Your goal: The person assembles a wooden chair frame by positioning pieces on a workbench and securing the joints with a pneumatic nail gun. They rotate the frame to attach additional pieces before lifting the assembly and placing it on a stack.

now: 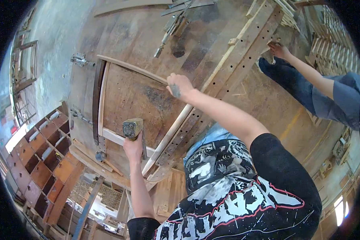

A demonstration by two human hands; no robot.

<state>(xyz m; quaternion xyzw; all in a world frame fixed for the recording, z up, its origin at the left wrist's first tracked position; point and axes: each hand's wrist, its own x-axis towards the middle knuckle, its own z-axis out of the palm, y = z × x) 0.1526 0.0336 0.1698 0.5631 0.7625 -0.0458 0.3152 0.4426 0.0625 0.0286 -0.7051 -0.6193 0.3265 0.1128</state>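
My left hand [133,150] is closed round the grip of a worn nail gun [133,127], held over the near side of a wooden frame. My right hand [179,85] grips the right end of a thin wooden strip [134,69], which runs along the frame's far side. A pale strip [104,90] forms the left side, beside a dark metal bar [97,104]. Another pale piece [114,137] lies partly behind the nail gun. Along the right, a long light rail [170,130] rests against a perforated metal beam [196,116]. The nail gun's tip is hard to make out.
A metal clamp [170,30] lies on the worktable [128,36], with another clamp [81,59] at its left edge. A hammer [107,162] rests near the front-left edge. Another person's hand [279,50] is beyond the beam. Wooden pigeonholes [42,156] stand lower left.
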